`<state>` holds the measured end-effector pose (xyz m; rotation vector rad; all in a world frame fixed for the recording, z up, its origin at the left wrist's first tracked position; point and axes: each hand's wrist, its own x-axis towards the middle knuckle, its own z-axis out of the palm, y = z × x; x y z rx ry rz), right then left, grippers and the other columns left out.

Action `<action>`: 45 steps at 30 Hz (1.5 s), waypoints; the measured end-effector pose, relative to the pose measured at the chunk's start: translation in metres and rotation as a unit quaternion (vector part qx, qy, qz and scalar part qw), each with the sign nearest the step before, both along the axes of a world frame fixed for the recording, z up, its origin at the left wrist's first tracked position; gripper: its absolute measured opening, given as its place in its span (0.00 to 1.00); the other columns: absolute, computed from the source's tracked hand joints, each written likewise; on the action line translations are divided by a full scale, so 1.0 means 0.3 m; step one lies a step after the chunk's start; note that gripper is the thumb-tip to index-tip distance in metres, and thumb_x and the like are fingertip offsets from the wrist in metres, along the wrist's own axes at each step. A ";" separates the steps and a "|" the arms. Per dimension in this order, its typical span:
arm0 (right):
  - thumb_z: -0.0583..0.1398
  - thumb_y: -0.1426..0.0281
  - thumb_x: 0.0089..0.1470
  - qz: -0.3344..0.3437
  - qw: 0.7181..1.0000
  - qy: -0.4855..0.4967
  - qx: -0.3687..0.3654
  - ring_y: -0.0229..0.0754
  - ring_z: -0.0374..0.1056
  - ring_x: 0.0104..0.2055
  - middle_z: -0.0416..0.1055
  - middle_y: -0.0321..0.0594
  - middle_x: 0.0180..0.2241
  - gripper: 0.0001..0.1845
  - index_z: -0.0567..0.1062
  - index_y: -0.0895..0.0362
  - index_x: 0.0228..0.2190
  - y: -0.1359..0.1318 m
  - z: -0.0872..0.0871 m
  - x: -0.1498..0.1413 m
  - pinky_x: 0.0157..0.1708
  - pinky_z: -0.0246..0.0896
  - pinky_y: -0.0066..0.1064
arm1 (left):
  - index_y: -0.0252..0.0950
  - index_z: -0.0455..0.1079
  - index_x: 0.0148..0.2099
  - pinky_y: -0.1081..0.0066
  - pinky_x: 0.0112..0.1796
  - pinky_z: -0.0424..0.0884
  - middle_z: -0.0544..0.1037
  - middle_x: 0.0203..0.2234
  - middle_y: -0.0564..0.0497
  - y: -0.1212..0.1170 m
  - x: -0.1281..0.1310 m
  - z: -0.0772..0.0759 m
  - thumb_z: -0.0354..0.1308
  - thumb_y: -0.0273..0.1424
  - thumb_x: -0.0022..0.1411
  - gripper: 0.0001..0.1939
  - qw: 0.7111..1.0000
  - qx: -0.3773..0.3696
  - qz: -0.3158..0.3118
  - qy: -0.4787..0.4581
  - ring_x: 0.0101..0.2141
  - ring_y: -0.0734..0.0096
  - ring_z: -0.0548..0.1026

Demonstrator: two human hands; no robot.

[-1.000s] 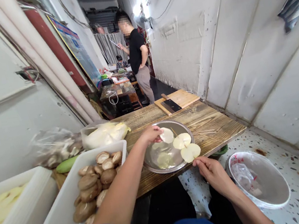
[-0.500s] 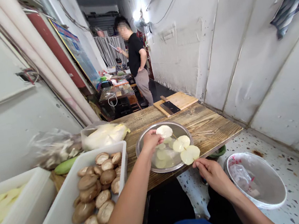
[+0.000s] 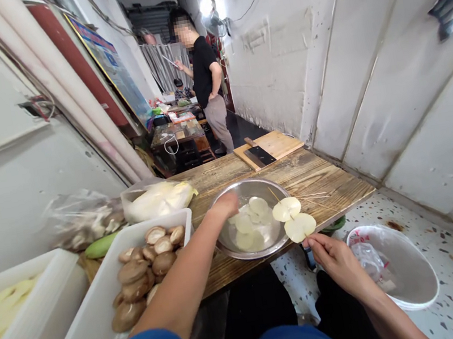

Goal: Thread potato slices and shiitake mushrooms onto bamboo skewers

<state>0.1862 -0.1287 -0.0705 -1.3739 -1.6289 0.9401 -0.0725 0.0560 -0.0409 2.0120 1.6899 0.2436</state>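
Observation:
Two thin, pale potato slices (image 3: 300, 227) are threaded one above the other on a thin wooden skewer (image 3: 274, 194), whose bare tip sticks out past the upper slice. My right hand (image 3: 333, 255) pinches the skewer's lower end, to the right of the metal bowl (image 3: 226, 245). Inside the bowl, more loose slices (image 3: 243, 223) lie in water. Over the bowl's left side is my left hand (image 3: 226, 205); motion smears its fingers, and I cannot see whether they hold anything.
More skewers (image 3: 310, 197) lie right of the bowl. A cleaver (image 3: 259, 157) rests on a cutting board (image 3: 285, 144) at the back. Left are a tub (image 3: 84, 329) of mushrooms, bagged vegetables (image 3: 158, 200) and a tub (image 3: 60, 276) of slices. A bin (image 3: 416, 282) stands right; a person (image 3: 207, 75) stands beyond.
My left hand has moved back to the bowl's left side; the slice it held up no longer shows in its fingers. The skewer and right hand have shifted slightly right in view.

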 end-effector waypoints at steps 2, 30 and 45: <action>0.49 0.59 0.60 0.001 1.000 -0.002 -0.003 0.36 0.49 0.20 0.52 0.30 0.17 0.17 0.69 0.57 0.29 0.003 0.002 0.002 0.18 0.45 0.25 | 0.37 0.69 0.18 0.70 0.35 0.66 0.69 0.14 0.54 0.003 0.011 -0.029 0.66 0.18 0.30 0.12 0.998 -0.035 -0.039 0.018 0.27 0.63 0.72; 0.48 0.66 0.60 0.065 0.997 -0.032 0.006 0.35 0.53 0.20 0.57 0.32 0.18 0.15 0.71 0.57 0.28 -0.017 0.010 -0.043 0.20 0.49 0.23 | 0.37 0.60 0.38 0.71 0.26 0.73 0.73 0.29 0.52 -0.056 0.025 0.005 0.57 0.40 0.56 0.14 0.913 -0.079 0.084 -0.391 0.26 0.73 0.74; 0.48 0.64 0.59 0.046 0.998 -0.050 0.011 0.36 0.54 0.20 0.58 0.32 0.18 0.16 0.71 0.57 0.27 -0.010 0.017 -0.054 0.20 0.50 0.24 | 0.37 0.59 0.41 0.66 0.31 0.76 0.74 0.26 0.53 -0.098 0.088 0.032 0.59 0.27 0.55 0.13 0.902 -0.040 0.052 -0.426 0.25 0.72 0.76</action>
